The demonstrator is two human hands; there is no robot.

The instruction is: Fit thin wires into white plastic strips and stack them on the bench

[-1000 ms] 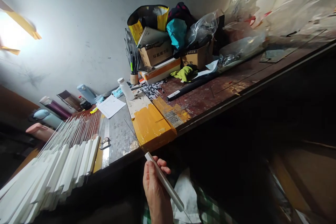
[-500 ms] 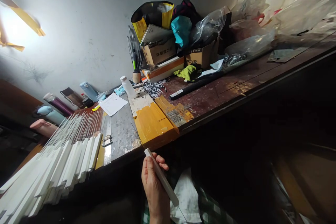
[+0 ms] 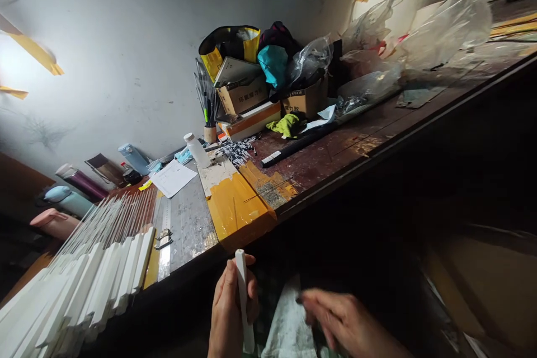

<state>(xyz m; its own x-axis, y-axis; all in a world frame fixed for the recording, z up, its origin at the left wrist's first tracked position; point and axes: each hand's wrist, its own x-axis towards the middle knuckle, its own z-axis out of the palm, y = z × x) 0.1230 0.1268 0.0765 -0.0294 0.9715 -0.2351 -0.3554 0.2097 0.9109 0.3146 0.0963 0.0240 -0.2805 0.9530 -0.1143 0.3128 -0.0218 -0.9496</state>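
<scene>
My left hand [image 3: 229,310] is closed round a long white stick [image 3: 242,285], held nearly upright just below the workbench's front edge [image 3: 319,190]. My right hand [image 3: 342,321] has come into view at the bottom right of it, blurred by motion, fingers pointing left toward a white cloth [image 3: 287,319] on my lap. Whether the right hand's fingers hold anything cannot be made out. A fanned row of similar white sticks [image 3: 84,285] with thin rods lies on the bench at the left.
On the bench lie a yellow-taped pad [image 3: 237,210], a metal ruler [image 3: 165,235], a sheet of paper [image 3: 173,177], a white bottle [image 3: 196,150] and a black tube [image 3: 297,144]. Cardboard boxes [image 3: 245,95], bags and plastic wrap are piled at the back. Flasks [image 3: 69,193] lie far left.
The white stick has turned from slanted to nearly upright in my left hand. My right hand has come into view from the lower right, moving left.
</scene>
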